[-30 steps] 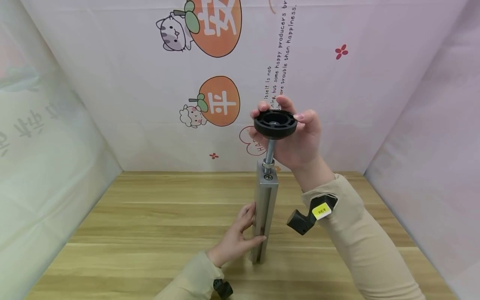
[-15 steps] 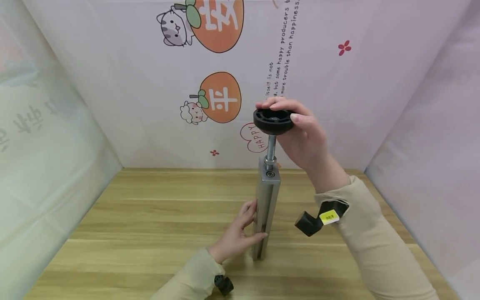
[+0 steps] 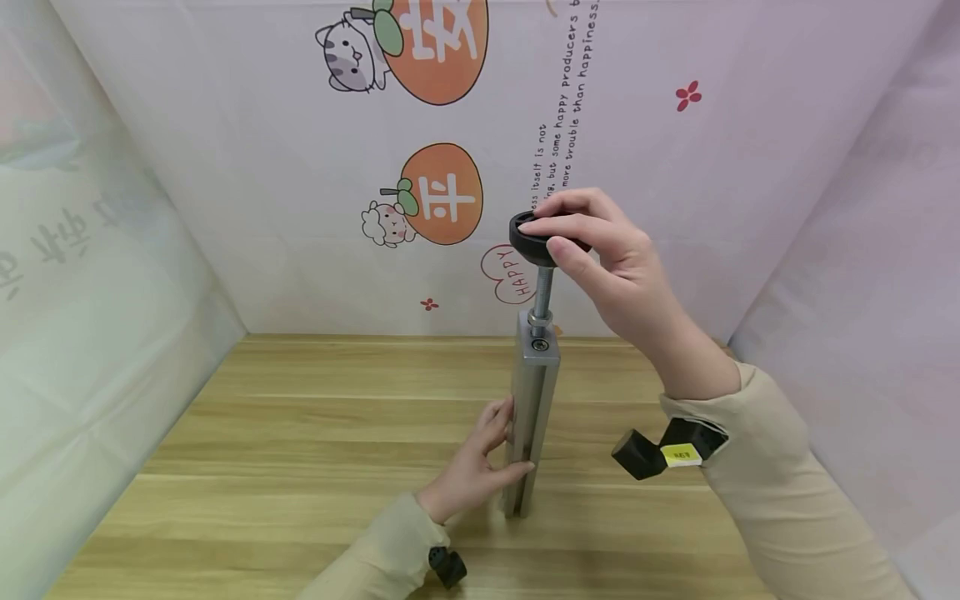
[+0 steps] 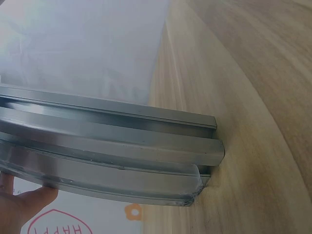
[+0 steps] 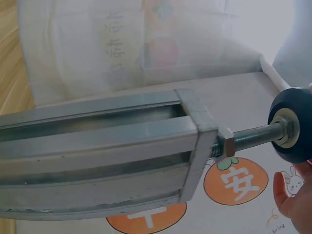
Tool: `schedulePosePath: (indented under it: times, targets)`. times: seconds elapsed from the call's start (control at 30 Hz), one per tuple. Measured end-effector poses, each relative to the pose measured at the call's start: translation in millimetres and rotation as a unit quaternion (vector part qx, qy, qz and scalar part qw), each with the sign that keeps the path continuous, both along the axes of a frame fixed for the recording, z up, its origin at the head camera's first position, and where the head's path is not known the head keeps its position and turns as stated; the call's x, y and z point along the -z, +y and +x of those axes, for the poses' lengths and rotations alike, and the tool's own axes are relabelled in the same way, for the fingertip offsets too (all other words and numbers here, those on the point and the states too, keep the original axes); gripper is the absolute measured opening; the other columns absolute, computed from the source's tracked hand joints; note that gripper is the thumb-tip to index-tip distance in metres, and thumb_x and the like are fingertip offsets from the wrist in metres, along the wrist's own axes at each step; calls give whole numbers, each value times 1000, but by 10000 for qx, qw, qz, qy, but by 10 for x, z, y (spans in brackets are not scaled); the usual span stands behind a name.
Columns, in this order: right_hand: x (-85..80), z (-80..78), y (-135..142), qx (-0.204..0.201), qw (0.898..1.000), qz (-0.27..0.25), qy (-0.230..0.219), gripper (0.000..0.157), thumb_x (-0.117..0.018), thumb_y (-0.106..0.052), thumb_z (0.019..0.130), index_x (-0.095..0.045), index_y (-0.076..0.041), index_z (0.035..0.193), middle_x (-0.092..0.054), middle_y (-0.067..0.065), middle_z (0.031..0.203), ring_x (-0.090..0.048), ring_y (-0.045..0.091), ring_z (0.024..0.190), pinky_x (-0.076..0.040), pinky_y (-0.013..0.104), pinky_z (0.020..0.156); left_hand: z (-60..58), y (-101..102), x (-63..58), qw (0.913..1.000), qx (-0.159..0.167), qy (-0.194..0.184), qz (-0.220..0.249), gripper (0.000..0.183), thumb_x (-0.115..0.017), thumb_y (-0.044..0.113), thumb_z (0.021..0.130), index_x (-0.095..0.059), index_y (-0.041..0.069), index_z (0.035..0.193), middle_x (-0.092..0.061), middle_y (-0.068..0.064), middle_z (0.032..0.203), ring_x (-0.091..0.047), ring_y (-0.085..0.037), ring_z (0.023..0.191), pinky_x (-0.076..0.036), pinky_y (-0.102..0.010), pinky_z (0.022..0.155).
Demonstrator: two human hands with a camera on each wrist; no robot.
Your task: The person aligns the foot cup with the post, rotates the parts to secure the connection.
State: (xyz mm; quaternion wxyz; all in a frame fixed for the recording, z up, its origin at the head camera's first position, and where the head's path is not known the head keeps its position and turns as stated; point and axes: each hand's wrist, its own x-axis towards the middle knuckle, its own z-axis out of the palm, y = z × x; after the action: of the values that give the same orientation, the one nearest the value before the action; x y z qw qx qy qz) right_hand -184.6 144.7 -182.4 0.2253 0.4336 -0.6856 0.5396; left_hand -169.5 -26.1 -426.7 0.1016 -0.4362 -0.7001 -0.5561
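A slotted aluminium profile [image 3: 534,400] stands upright on the wooden table, its lower end visible in the left wrist view. Fingers and thumb of my left hand [image 3: 468,479] grip its lower half from the left. Out of the end plate on top rises a threaded rod [image 3: 543,292], with a hex nut [image 5: 226,142] near the plate. The rod belongs to a levelling foot, whose round black base [image 3: 528,248] faces up. My right hand [image 3: 626,267] holds this base from the right, fingers over the top and thumb at the near rim. The hand covers the base's right part.
Wooden tabletop [image 3: 300,467] spreads around the profile. A printed white cloth [image 3: 600,133] hangs behind, and plain pale cloth walls stand at left and right. Black wrist cameras sit on both sleeves, the right camera [image 3: 637,454] bearing a yellow label.
My right hand has turned about the black base: its fingers came from the far rim over the top, and the wrist swung right and down. The left hand keeps its grip.
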Motion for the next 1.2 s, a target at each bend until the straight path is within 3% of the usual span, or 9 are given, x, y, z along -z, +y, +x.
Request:
schedulePosePath:
  times: [0.1,0.3,0.43,0.53,0.63,0.73,1.0,1.13,1.2]
  targets:
    - [-43,42,-7,367,9990,251,22,21,-53,4,90,-66,11,105,-54,-3,115,-47,22,113,-45,20,90,-2,-3,3,10000,-24,35,-2,102,-66,-5,84,0,32,152,-29,-18,135,-32,-10,122,-44,-34,98]
    - [-84,109,-25,705,9971,279,-61,19,-58,8,87,-68,10,103,-56,-2,112,-51,19,106,-47,18,85,2,-1,7,10000,-24,5,-45,100,-65,-2,86,1,33,152,-29,-17,137,-33,-11,121,-45,-35,97]
    - [-89,148,-51,1259,9901,448,437,18,-63,3,85,-71,5,101,-58,5,108,-50,15,101,-44,18,80,11,12,5,10000,14,58,2,99,-65,-2,86,1,33,152,-29,-17,137,-34,-10,120,-46,-34,95]
    - [-89,179,-86,1797,9759,679,1039,17,-67,-1,83,-73,1,99,-60,14,105,-49,18,99,-39,22,78,23,21,-2,9999,41,153,25,100,-65,-3,86,1,32,152,-29,-18,135,-34,-10,118,-47,-34,93]
    - [-105,204,-118,2083,9635,913,1412,17,-69,-5,84,-74,-1,100,-60,18,104,-48,24,100,-38,27,78,26,17,-2,10000,11,87,31,99,-65,-2,86,0,33,152,-30,-17,136,-35,-10,117,-47,-34,93]
    - [-119,210,-134,2096,9605,1011,1523,18,-69,-5,84,-74,-2,101,-60,18,105,-48,27,100,-37,29,78,16,8,3,10000,-36,-22,26,98,-65,-1,87,-1,35,152,-30,-15,137,-35,-9,118,-46,-34,95]
    - [-42,108,-120,2022,9553,693,2044,22,-69,-10,82,-72,1,101,-61,21,103,-50,33,99,-39,32,82,-7,-11,16,9996,20,274,-16,98,-65,-4,86,0,27,153,-30,-18,134,-34,-11,117,-47,-33,93]
    - [34,74,-147,1892,9615,337,1963,49,-63,-39,88,-63,2,115,-57,23,112,-49,30,107,-39,33,90,-4,-9,0,9998,8,194,-48,99,-65,-3,86,1,30,152,-30,-17,134,-34,-11,118,-46,-33,94]
    - [80,56,-159,1532,9757,26,1569,67,-59,-52,88,-55,5,123,-52,22,118,-47,26,111,-39,30,95,-2,-8,-6,9999,-4,162,-37,99,-65,-2,86,1,32,152,-30,-17,134,-34,-11,118,-46,-34,94]
